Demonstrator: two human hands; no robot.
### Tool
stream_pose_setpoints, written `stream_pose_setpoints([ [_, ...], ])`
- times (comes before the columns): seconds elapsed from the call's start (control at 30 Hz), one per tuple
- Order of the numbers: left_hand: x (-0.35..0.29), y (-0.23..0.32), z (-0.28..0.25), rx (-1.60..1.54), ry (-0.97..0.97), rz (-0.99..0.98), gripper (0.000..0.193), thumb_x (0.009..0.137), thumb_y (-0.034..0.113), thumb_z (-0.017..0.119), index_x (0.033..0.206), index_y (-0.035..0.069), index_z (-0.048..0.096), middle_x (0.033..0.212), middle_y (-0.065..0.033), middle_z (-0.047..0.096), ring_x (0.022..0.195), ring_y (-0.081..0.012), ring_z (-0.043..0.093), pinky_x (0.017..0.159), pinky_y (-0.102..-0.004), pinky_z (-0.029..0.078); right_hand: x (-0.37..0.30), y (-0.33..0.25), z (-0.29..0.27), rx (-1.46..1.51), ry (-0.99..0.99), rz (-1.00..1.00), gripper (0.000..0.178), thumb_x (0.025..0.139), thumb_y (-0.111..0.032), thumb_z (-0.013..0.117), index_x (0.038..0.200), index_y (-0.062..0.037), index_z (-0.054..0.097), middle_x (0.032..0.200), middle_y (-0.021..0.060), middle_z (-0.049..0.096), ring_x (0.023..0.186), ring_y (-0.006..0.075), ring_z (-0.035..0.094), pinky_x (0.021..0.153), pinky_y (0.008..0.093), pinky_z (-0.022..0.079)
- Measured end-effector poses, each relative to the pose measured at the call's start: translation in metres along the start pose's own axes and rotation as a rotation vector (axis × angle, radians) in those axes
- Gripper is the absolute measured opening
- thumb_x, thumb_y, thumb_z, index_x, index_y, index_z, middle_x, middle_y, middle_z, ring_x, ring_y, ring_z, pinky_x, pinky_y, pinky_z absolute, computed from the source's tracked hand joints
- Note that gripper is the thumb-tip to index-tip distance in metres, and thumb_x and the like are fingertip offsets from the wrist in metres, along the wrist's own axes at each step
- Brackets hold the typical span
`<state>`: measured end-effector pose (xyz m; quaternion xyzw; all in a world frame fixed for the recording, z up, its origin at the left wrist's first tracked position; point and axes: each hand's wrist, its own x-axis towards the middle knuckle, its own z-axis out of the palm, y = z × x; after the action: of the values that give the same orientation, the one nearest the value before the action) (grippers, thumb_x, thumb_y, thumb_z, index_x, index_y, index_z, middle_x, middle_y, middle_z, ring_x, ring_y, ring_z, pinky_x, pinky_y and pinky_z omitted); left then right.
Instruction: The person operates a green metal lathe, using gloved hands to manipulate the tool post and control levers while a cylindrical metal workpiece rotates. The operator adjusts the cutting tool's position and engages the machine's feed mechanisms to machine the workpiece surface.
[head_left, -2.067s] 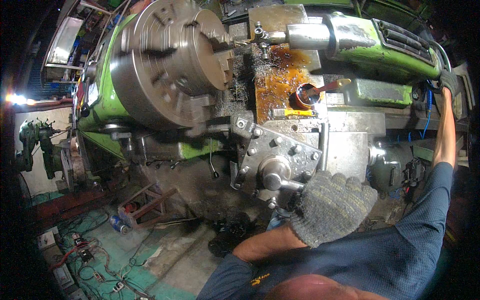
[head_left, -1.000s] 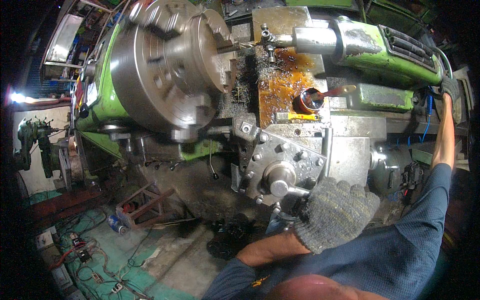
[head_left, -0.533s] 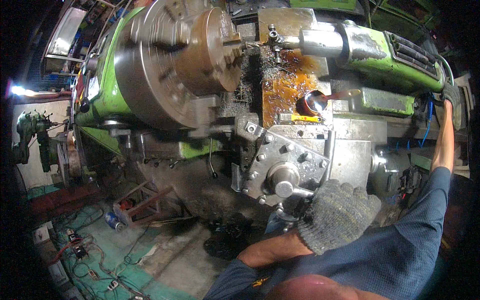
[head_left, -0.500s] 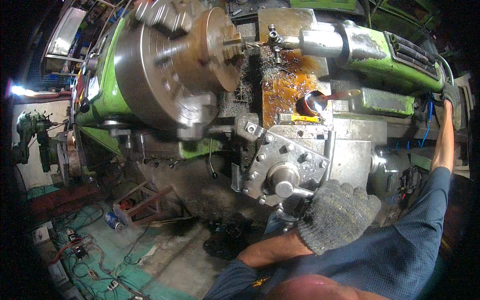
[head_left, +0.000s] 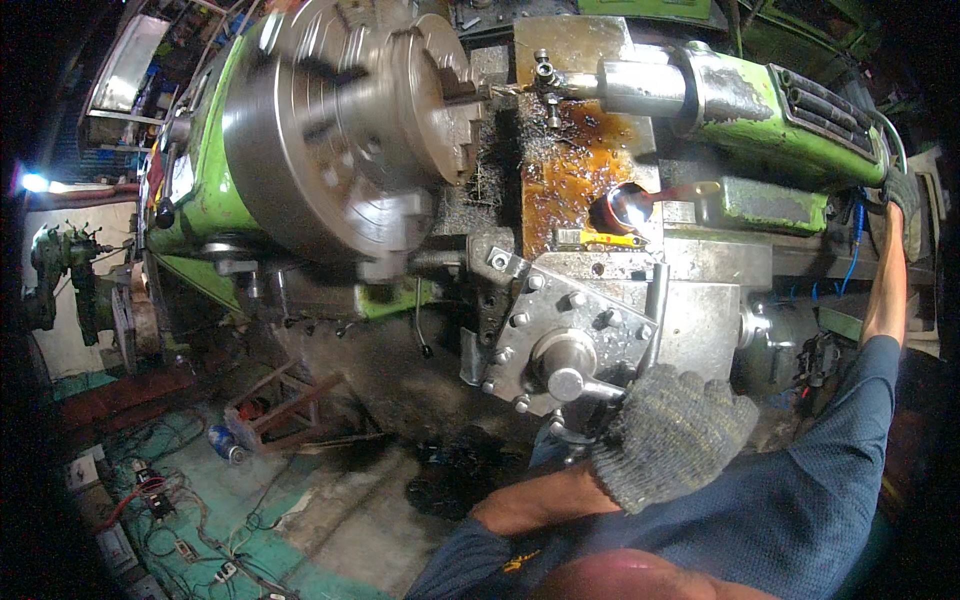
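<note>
A lathe chuck (head_left: pixel 300 130), blurred by spinning, holds a round stepped metal workpiece (head_left: pixel 425 110). Facing it, a drill bit (head_left: pixel 505 90) points from a chuck (head_left: pixel 547 75) in the tailstock's steel quill (head_left: pixel 640 87); whether its tip is inside the workpiece I cannot tell. My left hand (head_left: pixel 675 435), in a grey knit glove, is closed at the end of the tool post lever (head_left: pixel 600 388), its fingers partly hidden. Far to the right, my right hand (head_left: pixel 903 188), also gloved, is closed on the handwheel behind the green tailstock (head_left: pixel 750 100); most of that wheel is hidden.
An oily plate (head_left: pixel 575 160) with metal chips carries a cup of dark liquid (head_left: pixel 628 207) with a brush handle (head_left: pixel 690 190) across it, plus a yellow-handled brush (head_left: pixel 600 238). A bolted square tool post (head_left: pixel 560 330) stands nearer. Cables (head_left: pixel 190 530) and a blue can (head_left: pixel 226 443) lie on the floor.
The chuck and workpiece have turned. Both hands keep nearly the same places; the view has shifted very slightly.
</note>
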<state>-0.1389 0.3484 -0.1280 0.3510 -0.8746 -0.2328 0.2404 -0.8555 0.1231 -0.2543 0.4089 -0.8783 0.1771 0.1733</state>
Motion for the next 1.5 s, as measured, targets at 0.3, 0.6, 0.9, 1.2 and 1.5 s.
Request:
stream_pose_setpoints([
  [0.3,0.001,-0.002,-0.004,-0.034,-0.051,-0.010,0.008,0.079,0.021,0.063,0.079,0.013,0.063,0.069,-0.0081,0.060,0.065,-0.0253,0.065,0.058,-0.0425,0.047,-0.001,-0.003,-0.008,-0.028,-0.005,0.002,0.043,0.092,-0.043,0.064,0.114,-0.0067,0.070,0.096,0.0216,0.072,0.091,0.0380,0.069,0.081,0.0434,0.050],
  [0.6,-0.001,-0.002,-0.002,-0.012,0.009,-0.044,0.009,0.078,0.022,0.064,0.078,0.013,0.066,0.069,-0.0074,0.062,0.064,-0.0258,0.065,0.058,-0.0432,0.048,0.003,-0.005,-0.008,-0.029,0.002,0.000,0.042,0.093,-0.043,0.064,0.114,-0.0065,0.070,0.095,0.0214,0.072,0.091,0.0390,0.068,0.082,0.0437,0.050],
  [0.9,-0.002,-0.001,0.015,0.155,0.174,0.019,0.009,0.076,0.024,0.064,0.079,0.015,0.065,0.064,-0.0038,0.058,0.060,-0.0236,0.062,0.054,-0.0437,0.045,0.001,-0.011,-0.012,-0.065,0.010,0.039,0.042,0.094,-0.042,0.063,0.114,-0.0064,0.070,0.095,0.0212,0.072,0.091,0.0400,0.068,0.082,0.0440,0.050],
  [1.2,-0.009,-0.007,0.032,0.484,0.390,-0.023,0.019,0.080,0.025,0.069,0.067,0.014,0.060,0.061,-0.0051,0.054,0.054,-0.0279,0.054,0.052,-0.0445,0.040,-0.061,0.104,0.035,0.944,-0.063,0.078,0.056,0.100,-0.037,0.059,0.141,0.0004,0.055,0.132,0.0144,0.064,0.119,0.0259,0.062,0.100,0.0391,0.049],
  [1.5,0.005,0.022,0.036,0.505,0.371,-0.287,0.023,0.077,0.017,0.079,0.062,0.011,0.063,0.058,-0.0073,0.055,0.054,-0.0302,0.053,0.054,-0.0436,0.038,-0.111,0.130,0.159,0.541,-0.558,0.105,0.049,0.091,-0.032,0.070,0.133,-0.0077,0.062,0.127,0.0223,0.067,0.127,0.0364,0.057,0.105,0.0446,0.044],
])
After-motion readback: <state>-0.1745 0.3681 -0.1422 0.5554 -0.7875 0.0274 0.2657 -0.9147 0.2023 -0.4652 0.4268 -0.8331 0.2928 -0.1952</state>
